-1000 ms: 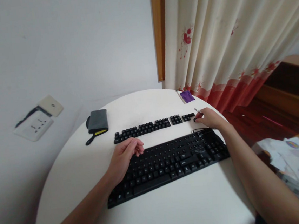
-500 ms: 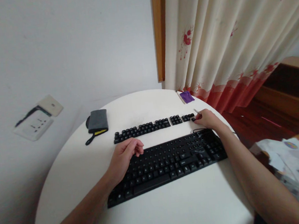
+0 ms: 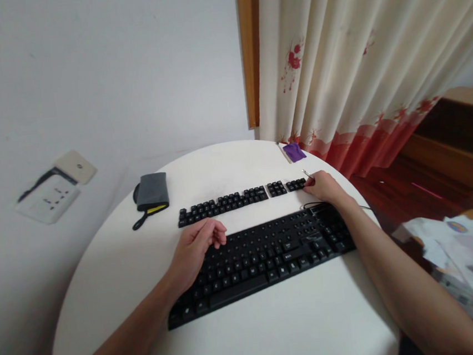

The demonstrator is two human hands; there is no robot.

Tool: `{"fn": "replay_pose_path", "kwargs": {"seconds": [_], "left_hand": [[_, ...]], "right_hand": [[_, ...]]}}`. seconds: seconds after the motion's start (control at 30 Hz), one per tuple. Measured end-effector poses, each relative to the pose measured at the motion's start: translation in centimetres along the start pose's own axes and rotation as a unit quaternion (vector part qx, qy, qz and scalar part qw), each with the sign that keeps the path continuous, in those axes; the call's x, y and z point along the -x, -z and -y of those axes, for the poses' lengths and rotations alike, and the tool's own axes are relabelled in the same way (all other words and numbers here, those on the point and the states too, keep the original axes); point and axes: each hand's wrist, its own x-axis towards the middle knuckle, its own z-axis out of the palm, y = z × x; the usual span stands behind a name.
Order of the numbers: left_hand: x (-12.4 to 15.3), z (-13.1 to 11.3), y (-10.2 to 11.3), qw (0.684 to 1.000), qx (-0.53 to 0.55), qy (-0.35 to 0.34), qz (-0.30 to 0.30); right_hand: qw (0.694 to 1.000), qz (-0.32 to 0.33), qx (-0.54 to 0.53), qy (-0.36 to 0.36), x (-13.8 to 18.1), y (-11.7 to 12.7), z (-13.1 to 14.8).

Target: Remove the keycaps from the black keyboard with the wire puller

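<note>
Small black plastic keycaps (image 3: 222,205), head view: laid out in a long band in grouped blocks on the round white table (image 3: 252,338), beyond the full-size black plastic keyboard (image 3: 265,261). Gaps separate the blocks; the right-hand end of the band is at the right hand.

Right hand (image 3: 323,186): fingers drawn together in a pinch at that end, a thin silvery tool (image 3: 308,174) projecting from the grip. Cannot tell whether a keycap is also between the fingertips; the hand covers them.

Left hand (image 3: 200,239): over the left part of the keyboard, fingers loosely curled, thumb close to them. Contents of the curl, if any, cannot be told. Contact with the keyboard also unclear.

Keyboard: slanted across the table, lower rows carrying caps. A thin black cable (image 3: 306,206) loops at its far edge.

Surroundings: dark grey folded pouch (image 3: 153,190) with black strap and yellow edge, left of the band; purple cloth-like piece (image 3: 294,152) near the table's far right edge.
</note>
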Motion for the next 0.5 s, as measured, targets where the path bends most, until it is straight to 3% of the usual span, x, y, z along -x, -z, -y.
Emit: {"fn": "replay_pose_path", "kwargs": {"seconds": [0.5], "left_hand": [[0.1,-0.17,-0.06,1.0,0.011,-0.008,0.015]], "right_hand": [[1.0,-0.003,-0.007,0.0,0.32,0.27,0.25]]}}
